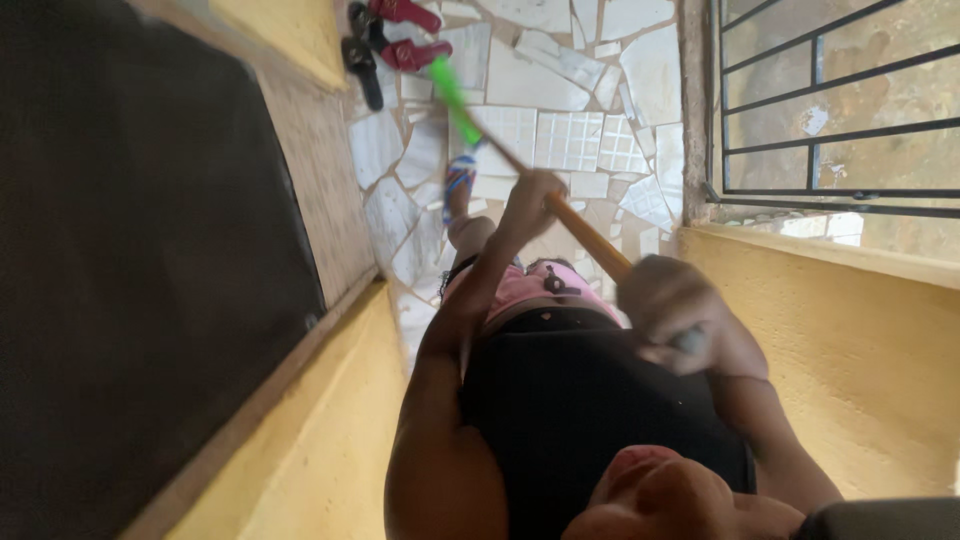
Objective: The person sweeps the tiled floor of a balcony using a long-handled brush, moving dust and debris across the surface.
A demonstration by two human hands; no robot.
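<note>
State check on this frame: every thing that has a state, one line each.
Long stick: held in both hands, tilted down to the floor, green end lowest.
Left hand: closed round the stick's middle.
Right hand: closed round the stick's upper end.
Red sandals: lying on the tiled floor, by the stick's green end.
Dark door: cannot tell whether open or shut.

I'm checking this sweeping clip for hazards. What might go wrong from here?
The green head of the long wooden handle, gripped by the left hand and right hand, sits close to the sandals and may knock them. The broken-tile floor looks uneven, so the person's sandalled foot might catch.
</note>
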